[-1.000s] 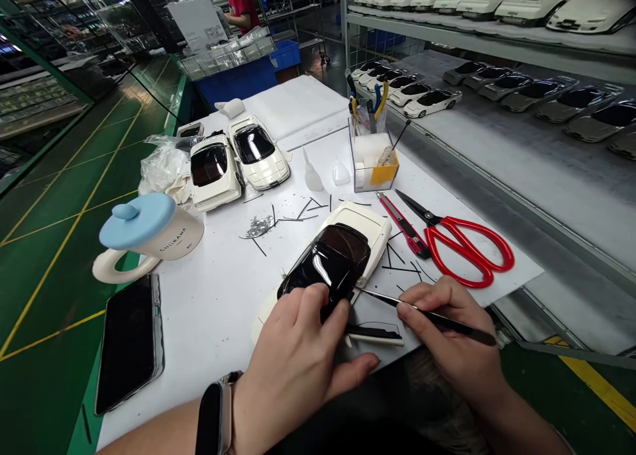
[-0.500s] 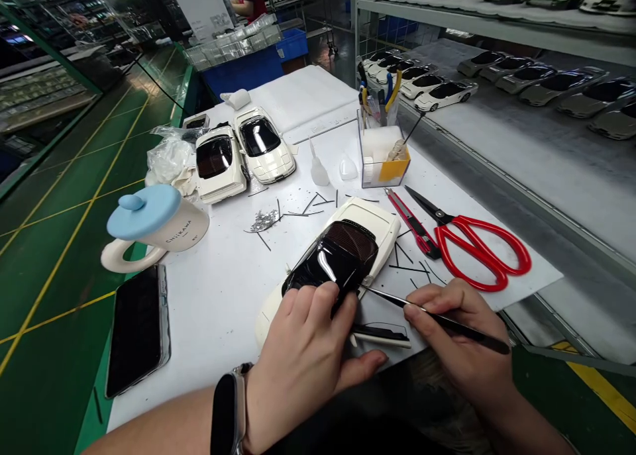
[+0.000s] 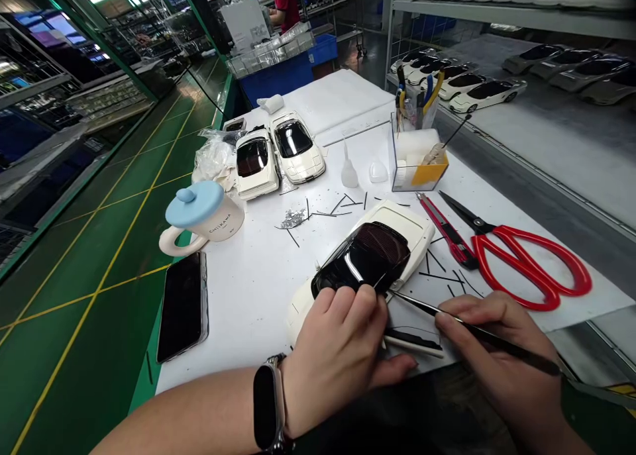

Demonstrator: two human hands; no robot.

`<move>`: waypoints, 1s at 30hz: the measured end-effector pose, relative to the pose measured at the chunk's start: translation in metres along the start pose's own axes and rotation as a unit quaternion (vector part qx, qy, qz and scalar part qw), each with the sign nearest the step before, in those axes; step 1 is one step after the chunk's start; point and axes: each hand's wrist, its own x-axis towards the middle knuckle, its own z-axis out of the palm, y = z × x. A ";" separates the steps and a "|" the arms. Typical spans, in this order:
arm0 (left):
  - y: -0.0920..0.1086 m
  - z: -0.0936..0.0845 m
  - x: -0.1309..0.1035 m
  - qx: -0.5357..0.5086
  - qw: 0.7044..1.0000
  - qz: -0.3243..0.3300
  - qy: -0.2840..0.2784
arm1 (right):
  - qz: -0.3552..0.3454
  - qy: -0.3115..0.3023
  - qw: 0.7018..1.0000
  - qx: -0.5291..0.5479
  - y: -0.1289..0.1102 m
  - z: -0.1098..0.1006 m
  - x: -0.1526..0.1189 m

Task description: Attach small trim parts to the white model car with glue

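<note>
Worker's view has swung left, nothing else. Right hand [image 3: 514,352] pinches tweezers [image 3: 420,304], tip against toy car [image 3: 362,256], near side of table [image 3: 238,303]. Left hand [image 3: 342,346] lies across it; fingertips hidden, grip undetermined. Risk: if the car shifts, the tip could scratch it.

An open stretch of white desk [image 3: 236,309] is left between the phone [image 3: 181,306] and the model car [image 3: 365,256]; a hand could be passed there. Beyond the car, the surface is littered with thin black strips [image 3: 366,201], and farther back the way is blocked by two white cars [image 3: 311,162], a dropper bottle [image 3: 349,175] and a tool box [image 3: 420,177]. On the right, passage is hindered by scissors [image 3: 527,266] and a cutter [image 3: 447,231]. The near side is obstructed by the left hand [image 3: 340,339], the right hand [image 3: 517,369], its tweezers [image 3: 527,355] and the jutting door [image 3: 415,342].
</note>
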 end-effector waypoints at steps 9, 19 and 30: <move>0.001 -0.001 0.001 -0.008 1.000 -0.004 -0.008 | 0.006 0.015 1.000 0.017 -0.004 -0.001 0.002; 0.001 -0.001 0.000 -0.014 1.000 -0.003 -0.010 | 0.009 0.003 0.999 0.039 -0.003 -0.001 0.002; 0.001 0.000 0.000 -0.008 1.000 0.004 0.000 | 0.004 0.000 0.999 0.054 -0.003 -0.001 0.002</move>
